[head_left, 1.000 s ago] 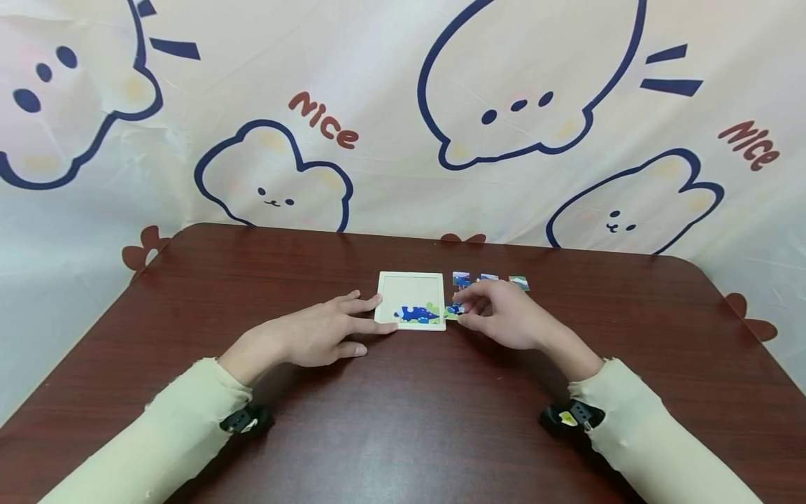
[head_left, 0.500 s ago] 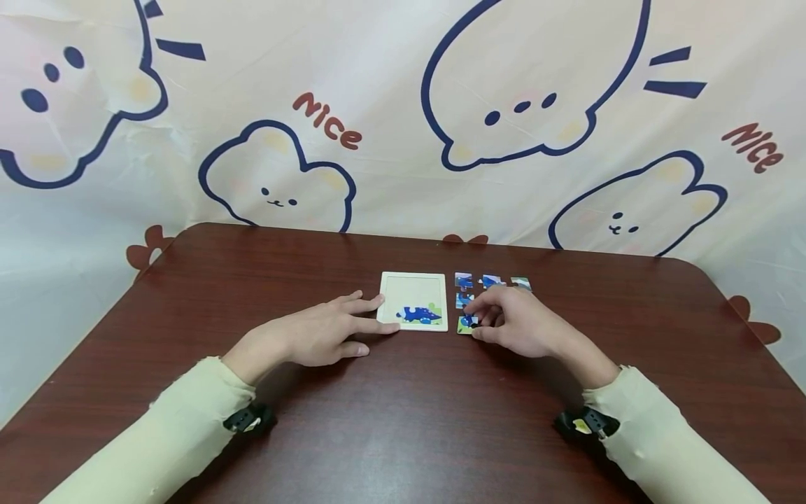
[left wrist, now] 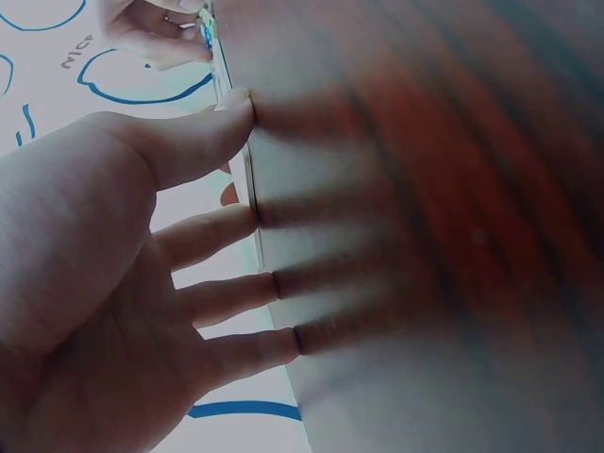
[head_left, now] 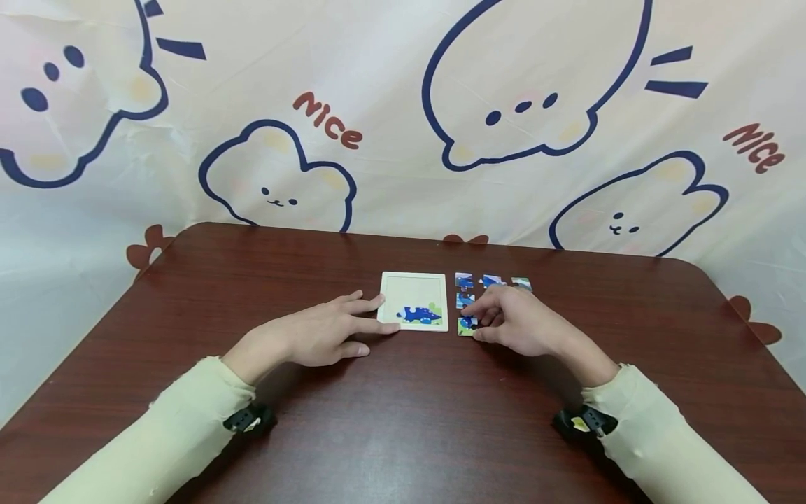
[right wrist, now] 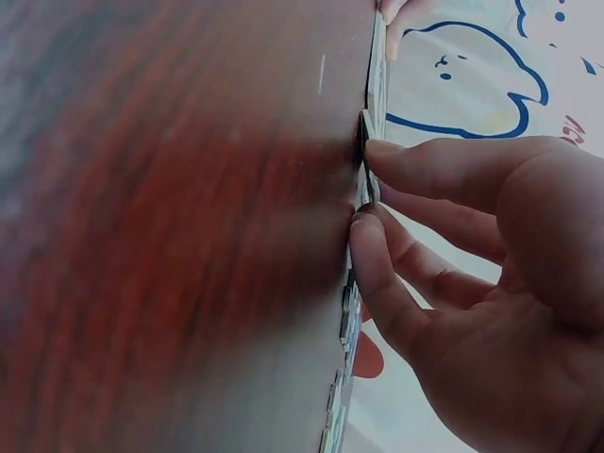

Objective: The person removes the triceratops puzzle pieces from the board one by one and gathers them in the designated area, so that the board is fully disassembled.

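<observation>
A white puzzle tray (head_left: pixel 411 290) lies flat near the middle of the table, with joined puzzle pieces (head_left: pixel 419 316) showing a blue dinosaur on green in its lower right part. My left hand (head_left: pixel 317 331) rests at the tray's left side, fingers spread and fairly straight, two fingertips touching its border. To the right of the tray, my right hand (head_left: pixel 527 323) pinches a blue-and-green puzzle piece (head_left: pixel 467 327) at its right side between thumb and finger. Seen edge-on in the right wrist view, that puzzle piece (right wrist: pixel 367 156) sits slightly tilted near the tabletop.
Behind the pinched piece lies one blue puzzle piece (head_left: pixel 464 300). Further back is a row of loose pieces: a blue one (head_left: pixel 464 280), another blue one (head_left: pixel 492 280) and a pale green one (head_left: pixel 521 283). A printed cloth (head_left: pixel 390 189) hangs behind the brown table (head_left: pixel 403 434).
My right hand has drawn the puzzle piece from beside the tray's right edge a little rightward and toward me, uncovering the blue piece behind it. My left hand stays against the tray.
</observation>
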A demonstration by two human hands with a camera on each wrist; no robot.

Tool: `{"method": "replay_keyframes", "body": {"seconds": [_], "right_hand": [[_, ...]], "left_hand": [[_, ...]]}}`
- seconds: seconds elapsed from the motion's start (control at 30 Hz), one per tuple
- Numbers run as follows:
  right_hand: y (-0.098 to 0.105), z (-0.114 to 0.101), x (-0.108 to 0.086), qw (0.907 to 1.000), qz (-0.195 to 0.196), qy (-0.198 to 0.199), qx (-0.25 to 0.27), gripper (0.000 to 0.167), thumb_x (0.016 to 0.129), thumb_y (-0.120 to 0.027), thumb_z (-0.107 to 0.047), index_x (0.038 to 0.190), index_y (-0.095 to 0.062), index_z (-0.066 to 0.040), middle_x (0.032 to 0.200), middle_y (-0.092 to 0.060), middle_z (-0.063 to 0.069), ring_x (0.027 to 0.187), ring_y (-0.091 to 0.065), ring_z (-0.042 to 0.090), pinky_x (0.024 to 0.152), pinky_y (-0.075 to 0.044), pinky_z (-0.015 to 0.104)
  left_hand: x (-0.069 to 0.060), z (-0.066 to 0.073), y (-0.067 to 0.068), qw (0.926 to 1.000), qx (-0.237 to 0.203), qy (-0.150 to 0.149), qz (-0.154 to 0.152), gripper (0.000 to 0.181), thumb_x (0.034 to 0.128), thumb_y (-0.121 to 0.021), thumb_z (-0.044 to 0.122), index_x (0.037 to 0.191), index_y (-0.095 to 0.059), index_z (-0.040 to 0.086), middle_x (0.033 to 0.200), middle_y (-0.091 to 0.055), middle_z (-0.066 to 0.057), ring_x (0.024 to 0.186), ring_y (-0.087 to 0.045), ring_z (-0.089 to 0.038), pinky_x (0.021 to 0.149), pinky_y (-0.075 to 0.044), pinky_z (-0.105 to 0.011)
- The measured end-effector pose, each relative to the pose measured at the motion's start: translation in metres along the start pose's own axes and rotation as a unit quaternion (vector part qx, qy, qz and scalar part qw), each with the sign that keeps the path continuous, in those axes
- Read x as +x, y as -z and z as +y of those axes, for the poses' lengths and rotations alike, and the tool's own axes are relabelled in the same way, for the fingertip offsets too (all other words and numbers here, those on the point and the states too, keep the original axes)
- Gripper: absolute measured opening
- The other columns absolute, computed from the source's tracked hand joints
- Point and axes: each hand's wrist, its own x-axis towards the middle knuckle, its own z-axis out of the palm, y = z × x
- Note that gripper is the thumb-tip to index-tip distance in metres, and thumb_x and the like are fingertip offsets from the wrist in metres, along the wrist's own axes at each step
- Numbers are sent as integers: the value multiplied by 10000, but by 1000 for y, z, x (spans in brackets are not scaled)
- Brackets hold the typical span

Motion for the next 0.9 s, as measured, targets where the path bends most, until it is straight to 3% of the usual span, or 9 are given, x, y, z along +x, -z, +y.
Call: {"method": "replay_keyframes", "body": {"seconds": [0.57,0.9], "right_hand": [[5,-3,4,9995,-165,-117,252,342,887,-852,-67,1209,-740,-98,1028,-685,59,933,-611,194,832,-591,285],[14,-10,12,9997,140,53,202,328,888,-862,-105,1186,-727,-85,1013,-694,66,915,-623,201,801,-583,285]], "left_hand": [[0,0,1,10000,-22,22,-58,549,1054,-665,190,1570,-537,324,1723,-346,-190,1561,-312,-568,1225,-389,-633],[0,1,1,10000,-46,6,-37,561,1050,-670,183,1574,-531,329,1719,-350,-198,1559,-314,-569,1222,-397,-630]]}}
